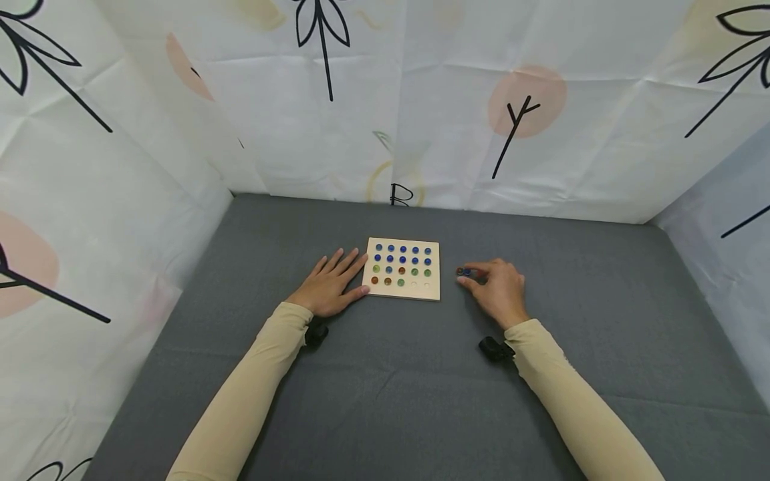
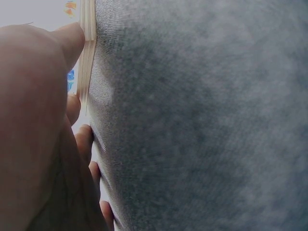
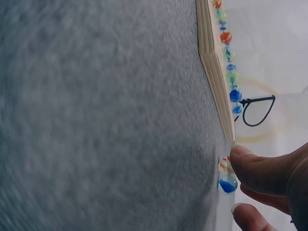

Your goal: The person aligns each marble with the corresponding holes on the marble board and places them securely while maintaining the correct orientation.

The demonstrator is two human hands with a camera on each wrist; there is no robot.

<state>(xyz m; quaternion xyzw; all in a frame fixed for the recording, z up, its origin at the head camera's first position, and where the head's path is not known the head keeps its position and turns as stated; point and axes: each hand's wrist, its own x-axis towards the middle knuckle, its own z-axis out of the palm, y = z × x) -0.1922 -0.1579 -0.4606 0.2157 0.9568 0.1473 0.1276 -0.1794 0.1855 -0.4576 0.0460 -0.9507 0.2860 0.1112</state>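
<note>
A light wooden board (image 1: 402, 292) lies on the grey cloth with rows of glass marbles in its hollows; two hollows at its near right corner hold none. At the board's left edge my left hand (image 1: 327, 284) lies with fingers spread, thumb and index finger touching the edge. Right of the board, my right hand (image 1: 499, 287) has its thumb and index finger about two marbles. One is a blue marble (image 3: 227, 186), the other an orange marble (image 3: 223, 165), partly behind the thumb. Both seem to rest on the cloth. Whether the fingers pinch them is unclear.
Grey cloth (image 1: 385, 374) covers the table. A white patterned sheet (image 1: 433, 120) hangs behind it and along both sides. Dark wrist cameras (image 1: 496, 349) sit under both sleeves.
</note>
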